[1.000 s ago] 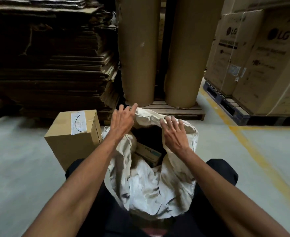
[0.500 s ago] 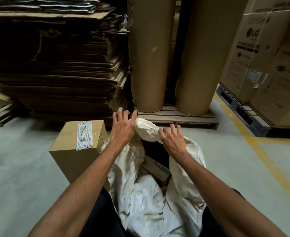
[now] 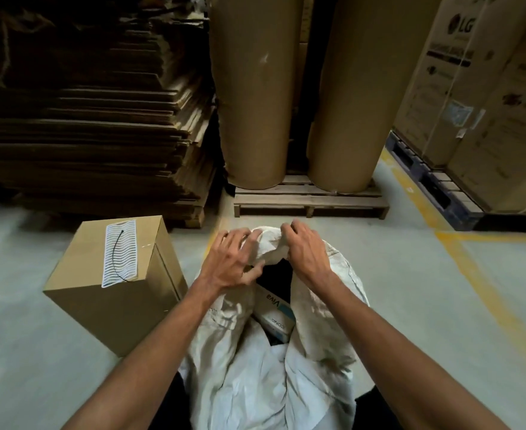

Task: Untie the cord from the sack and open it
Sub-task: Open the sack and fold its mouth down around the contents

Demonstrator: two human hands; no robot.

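A crumpled white sack (image 3: pixel 265 377) stands on the floor between my legs. Its mouth gapes dark in the middle, and a white and blue carton (image 3: pixel 275 313) marked "Viva" shows inside. My left hand (image 3: pixel 232 259) grips the left side of the far rim with curled fingers. My right hand (image 3: pixel 303 249) is closed on the same bunched far rim, close beside the left. A black cord (image 3: pixel 116 254) lies curved on a white patterned label on top of the cardboard box (image 3: pixel 122 293) at my left.
Behind the sack two tall brown paper rolls (image 3: pixel 249 97) stand on a wooden pallet (image 3: pixel 311 201). A high stack of flattened cardboard (image 3: pixel 91 125) fills the left. Large LG cartons (image 3: pixel 485 97) sit on a dark pallet at right, beside yellow floor lines (image 3: pixel 485 283).
Both hands came together at the far rim of the sack and bunched it, narrowing the open mouth. The camera has tilted and shifted, so the whole scene sits lower.
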